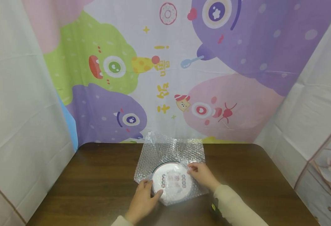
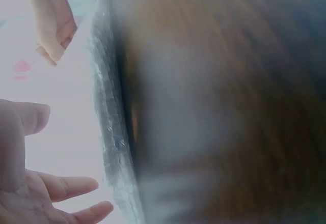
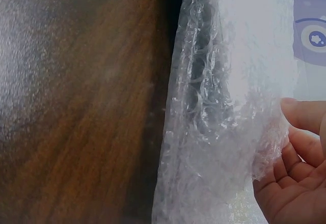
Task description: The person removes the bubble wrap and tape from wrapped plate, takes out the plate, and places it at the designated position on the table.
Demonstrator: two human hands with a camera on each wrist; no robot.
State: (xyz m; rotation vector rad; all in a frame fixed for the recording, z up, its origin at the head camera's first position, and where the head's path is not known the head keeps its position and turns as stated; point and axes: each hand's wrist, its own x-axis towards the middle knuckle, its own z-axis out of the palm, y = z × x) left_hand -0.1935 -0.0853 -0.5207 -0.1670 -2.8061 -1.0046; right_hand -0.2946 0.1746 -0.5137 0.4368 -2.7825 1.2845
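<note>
The likely brittle plate (image 1: 172,182) is best held by its rim (image 1: 159,168); wrap (image 1: 172,152) is pinched by right hand (image 1: 203,174), left hand (image 1: 144,198) spread.

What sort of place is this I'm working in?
Probably a small makeshift booth indoors, though I can't be sure: a wood-look table, a cartoon-printed cloth hanging behind it, and pale coverings on both sides.

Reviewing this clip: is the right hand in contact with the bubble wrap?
Touching. The right wrist view shows it: the right hand pinches a crumpled edge of the bubble wrap between thumb and fingers.
</note>
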